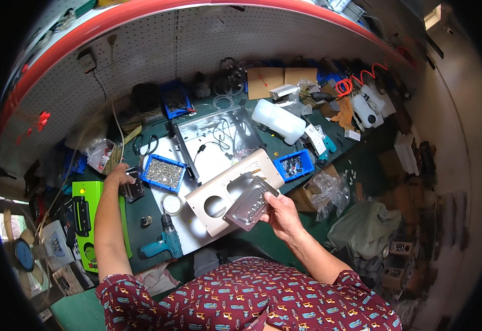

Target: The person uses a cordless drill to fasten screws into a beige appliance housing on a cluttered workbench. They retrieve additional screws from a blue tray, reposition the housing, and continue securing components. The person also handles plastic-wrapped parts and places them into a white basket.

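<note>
My right hand grips a grey metal plate with a raised rim and a row of small posts, held tilted over a beige panel. That panel, pierced by large round holes, lies slantwise on the bench. Further left, the fingers of my left hand are closed on the upper edge of a dark, shiny box-shaped part; its underside is hard to make out. Just beside it stands a blue bin full of small metal fasteners.
A teal cordless drill, a tape roll and a bright green case lie near me. Another blue bin is right of the panel. Behind sit an open metal housing with cables and a white plastic jug.
</note>
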The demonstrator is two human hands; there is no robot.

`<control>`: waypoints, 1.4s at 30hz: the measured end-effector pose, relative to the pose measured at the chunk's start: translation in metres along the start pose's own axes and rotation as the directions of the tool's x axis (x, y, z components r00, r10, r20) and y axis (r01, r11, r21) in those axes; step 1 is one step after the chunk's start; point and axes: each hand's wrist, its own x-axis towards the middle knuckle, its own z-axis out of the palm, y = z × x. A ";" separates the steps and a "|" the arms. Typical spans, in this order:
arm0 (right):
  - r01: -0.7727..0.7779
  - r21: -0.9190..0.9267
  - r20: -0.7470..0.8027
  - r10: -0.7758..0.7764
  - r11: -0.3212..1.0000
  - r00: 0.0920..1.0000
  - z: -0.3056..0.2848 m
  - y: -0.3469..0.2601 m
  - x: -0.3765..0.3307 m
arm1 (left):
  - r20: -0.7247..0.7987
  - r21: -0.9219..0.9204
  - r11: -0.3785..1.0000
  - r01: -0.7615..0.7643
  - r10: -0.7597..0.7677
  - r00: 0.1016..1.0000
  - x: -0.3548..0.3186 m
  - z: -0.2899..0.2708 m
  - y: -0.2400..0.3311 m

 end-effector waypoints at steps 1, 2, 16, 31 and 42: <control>0.007 0.007 -0.021 -0.006 1.000 1.000 -0.003 0.004 0.005 | 0.052 -0.020 0.999 0.037 -0.036 0.998 -0.001 -0.009 0.004; 0.006 0.029 -0.032 -0.005 1.000 0.999 -0.006 0.007 0.010 | -0.034 -0.032 0.999 0.024 -0.025 0.999 -0.005 -0.014 0.008; -0.047 0.027 0.202 0.040 0.999 0.979 -0.025 -0.007 0.060 | -0.327 -0.064 0.678 -0.732 0.679 0.658 -0.219 0.034 0.351; 0.621 -0.581 0.696 -0.074 0.526 0.714 -0.029 -0.122 0.159 | -0.704 -0.184 0.876 -0.446 0.200 0.682 -0.276 0.047 0.337; 0.910 0.123 0.804 0.577 -0.397 0.143 0.193 0.076 0.283 | -0.543 -0.305 0.943 0.129 -0.284 0.790 -0.316 0.211 0.156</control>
